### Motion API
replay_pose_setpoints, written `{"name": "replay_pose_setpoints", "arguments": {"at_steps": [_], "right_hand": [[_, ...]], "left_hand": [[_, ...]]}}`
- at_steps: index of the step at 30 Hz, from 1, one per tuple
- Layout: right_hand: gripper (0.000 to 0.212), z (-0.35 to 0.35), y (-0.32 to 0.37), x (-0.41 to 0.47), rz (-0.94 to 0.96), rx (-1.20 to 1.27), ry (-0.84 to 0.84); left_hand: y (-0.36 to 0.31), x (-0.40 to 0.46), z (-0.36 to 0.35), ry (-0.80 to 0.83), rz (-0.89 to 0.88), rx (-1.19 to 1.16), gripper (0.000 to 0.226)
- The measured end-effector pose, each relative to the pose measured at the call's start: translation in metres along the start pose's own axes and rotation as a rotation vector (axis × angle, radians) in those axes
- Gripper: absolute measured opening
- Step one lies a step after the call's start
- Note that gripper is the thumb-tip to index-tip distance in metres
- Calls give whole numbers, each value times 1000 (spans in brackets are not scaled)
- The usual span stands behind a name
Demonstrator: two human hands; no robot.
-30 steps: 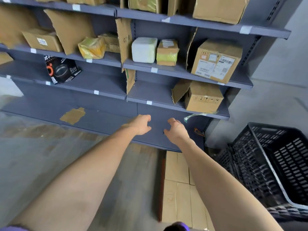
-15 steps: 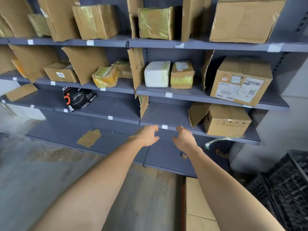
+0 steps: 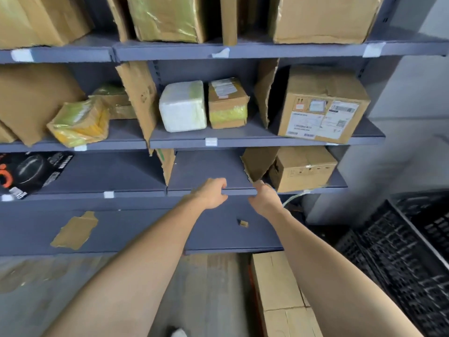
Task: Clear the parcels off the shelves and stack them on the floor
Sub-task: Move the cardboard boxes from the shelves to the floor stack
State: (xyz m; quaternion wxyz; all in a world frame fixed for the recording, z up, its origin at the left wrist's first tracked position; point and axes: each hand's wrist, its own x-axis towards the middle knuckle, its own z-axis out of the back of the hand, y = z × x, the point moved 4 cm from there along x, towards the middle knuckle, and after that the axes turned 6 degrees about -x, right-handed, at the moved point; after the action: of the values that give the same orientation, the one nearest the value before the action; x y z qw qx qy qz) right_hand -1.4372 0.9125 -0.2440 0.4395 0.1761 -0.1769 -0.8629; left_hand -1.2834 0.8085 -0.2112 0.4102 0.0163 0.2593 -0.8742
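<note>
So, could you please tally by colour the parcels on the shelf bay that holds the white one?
White parcel: 1
Brown boxes: 2
Total: 3

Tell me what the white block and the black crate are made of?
White block: probably foam, matte and grainy with soft rounded edges, seemingly under clear wrap. Black crate: likely hard plastic, a slightly shiny moulded lattice of small holes.
</note>
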Motion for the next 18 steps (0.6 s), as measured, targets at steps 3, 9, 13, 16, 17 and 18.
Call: {"name": "replay_pose_setpoints", "arguments": {"at_steps": [3,9,13,16,17,18], "right_hand": [[44,17,-11,8,-110,8,-44],[45,96,-15,27,-288,26,-284],[52,144,-26,24,-381,19,-404],[47,180,-39,24,-423,-12,-492],[47,191,-45,24,-431,-17,-515],[47,202,-49,26,-439,-19,-535]], "left_hand": [[-11,33,3,54,-106,-22,36],[-65,90,50,28,-365,-15,33],[-114,116,71,42,-511,1,34],[-155,132,91,-26,-586,-30,23],[-167,138,97,-58,-605,-44,23],[-178,143,103,-80,-620,-63,25]]}}
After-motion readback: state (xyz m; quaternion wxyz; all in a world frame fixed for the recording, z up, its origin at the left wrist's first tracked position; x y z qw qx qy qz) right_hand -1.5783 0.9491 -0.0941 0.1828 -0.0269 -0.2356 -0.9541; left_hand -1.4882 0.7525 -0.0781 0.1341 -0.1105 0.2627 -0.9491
